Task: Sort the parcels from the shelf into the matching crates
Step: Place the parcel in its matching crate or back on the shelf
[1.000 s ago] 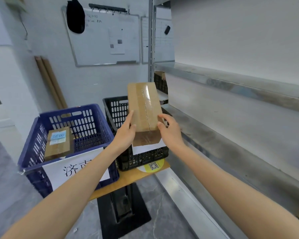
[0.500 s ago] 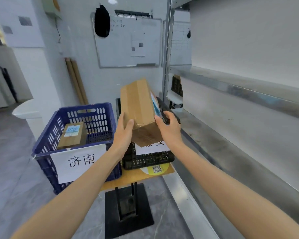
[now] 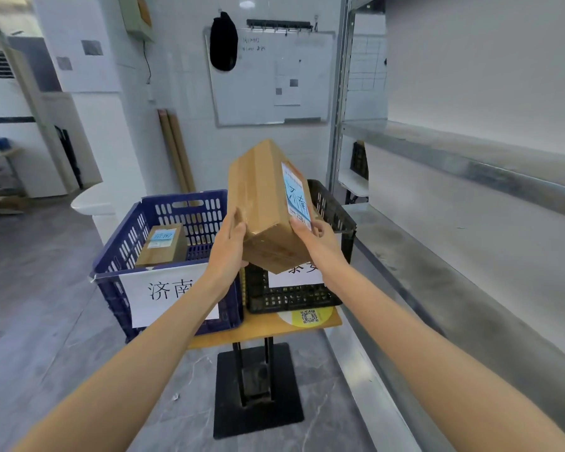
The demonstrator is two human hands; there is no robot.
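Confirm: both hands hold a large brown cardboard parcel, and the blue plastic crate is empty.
Not empty: the head view shows a smaller brown cardboard parcel with a pale blue label lying in the blue plastic crate. The left hand and right hand do hold the large brown cardboard parcel.

Holds a brown taped parcel (image 3: 265, 203) tilted between left hand (image 3: 229, 246) and right hand (image 3: 320, 243), blue label (image 3: 296, 194) on its right face, above blue crate (image 3: 183, 203) and black crate (image 3: 333, 207). Has a second parcel (image 3: 162, 244) lying label-up inside the blue crate.
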